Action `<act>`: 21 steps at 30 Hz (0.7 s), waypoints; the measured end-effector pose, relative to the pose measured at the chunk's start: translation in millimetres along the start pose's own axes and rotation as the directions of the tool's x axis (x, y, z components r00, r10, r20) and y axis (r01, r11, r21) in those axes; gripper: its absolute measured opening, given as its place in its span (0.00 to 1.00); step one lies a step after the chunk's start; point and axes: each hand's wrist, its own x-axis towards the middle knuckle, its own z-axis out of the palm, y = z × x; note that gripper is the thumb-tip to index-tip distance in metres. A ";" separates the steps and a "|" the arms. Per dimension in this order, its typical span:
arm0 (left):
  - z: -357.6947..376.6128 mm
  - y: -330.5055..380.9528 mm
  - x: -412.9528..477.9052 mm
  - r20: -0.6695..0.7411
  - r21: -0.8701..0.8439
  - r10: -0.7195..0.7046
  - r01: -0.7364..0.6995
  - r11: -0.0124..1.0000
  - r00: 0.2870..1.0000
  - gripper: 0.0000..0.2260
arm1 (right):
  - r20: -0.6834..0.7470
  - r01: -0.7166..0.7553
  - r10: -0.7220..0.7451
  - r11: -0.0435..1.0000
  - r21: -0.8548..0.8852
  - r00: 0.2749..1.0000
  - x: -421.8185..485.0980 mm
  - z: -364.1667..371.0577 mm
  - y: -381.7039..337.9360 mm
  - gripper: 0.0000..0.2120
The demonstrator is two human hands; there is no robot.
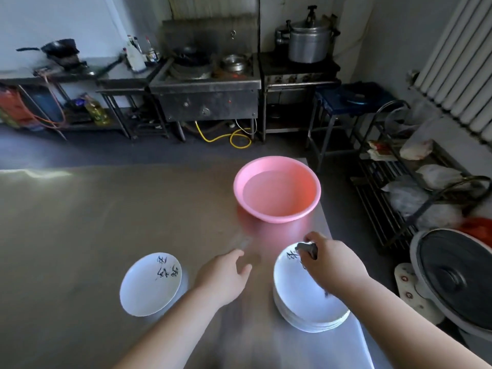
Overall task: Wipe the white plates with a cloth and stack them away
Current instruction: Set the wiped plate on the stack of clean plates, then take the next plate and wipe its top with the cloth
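A single white plate (150, 284) with black brush writing lies on the steel table (80, 222) at the near left. A stack of several white plates (306, 302) sits at the near right, close to the table's right edge. My right hand (334, 262) hovers over the far rim of the stack and pinches a small dark cloth (307, 248). My left hand (226, 272) floats between the single plate and the stack, fingers relaxed, holding nothing.
A pink basin (277, 189) holding water stands beyond the stack near the right edge. A wire rack (399, 187) with bags and a large lidded pot (452, 278) sit right of the table. A stove (207, 83) and pressure cooker (308, 41) line the far wall.
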 end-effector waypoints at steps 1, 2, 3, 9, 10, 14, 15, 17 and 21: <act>-7.9 -21.3 -2.8 -0.008 0.015 -0.034 0.035 0.999 0.999 0.21 | 0.024 0.022 -0.023 0.999 0.027 0.999 2.4 8.8 -17.3 0.09; -15.8 -44.1 -6.3 -0.011 0.029 -0.071 0.072 0.997 0.997 0.19 | 0.039 0.047 -0.048 0.998 0.035 0.998 5.2 19.4 -34.7 0.09; -22.5 -68.8 -9.8 -0.010 0.039 -0.111 0.112 0.993 0.994 0.17 | 0.042 0.071 -0.072 0.997 0.023 0.996 8.6 32.1 -51.7 0.10; -44.3 -209.7 -24.0 -0.066 0.148 -0.305 0.311 0.939 0.950 0.09 | 0.237 0.127 -0.121 0.992 -0.007 0.964 23.6 121.0 -142.4 0.10; -44.3 -229.2 -23.8 -0.071 0.151 -0.343 0.350 0.925 0.937 0.09 | 0.274 0.117 -0.109 0.993 -0.015 0.956 24.8 136.4 -153.9 0.11; -39.3 -290.1 -20.2 -0.057 0.082 -0.417 0.421 0.903 0.907 0.18 | 0.396 0.033 -0.032 0.999 0.004 0.918 31.9 199.9 -191.9 0.16; -38.7 -298.9 -19.1 -0.047 0.078 -0.420 0.422 0.903 0.906 0.18 | 0.426 0.003 -0.015 1.000 0.028 0.904 33.3 213.9 -200.2 0.18; -35.1 -312.6 -14.2 -0.019 0.078 -0.412 0.412 0.908 0.911 0.20 | 0.468 -0.047 0.013 0.997 0.060 0.883 35.4 238.3 -214.8 0.21; -26.1 -329.0 -6.3 0.010 0.034 -0.380 0.379 0.925 0.925 0.14 | 0.480 -0.092 0.057 0.995 0.049 0.875 39.5 274.5 -233.4 0.24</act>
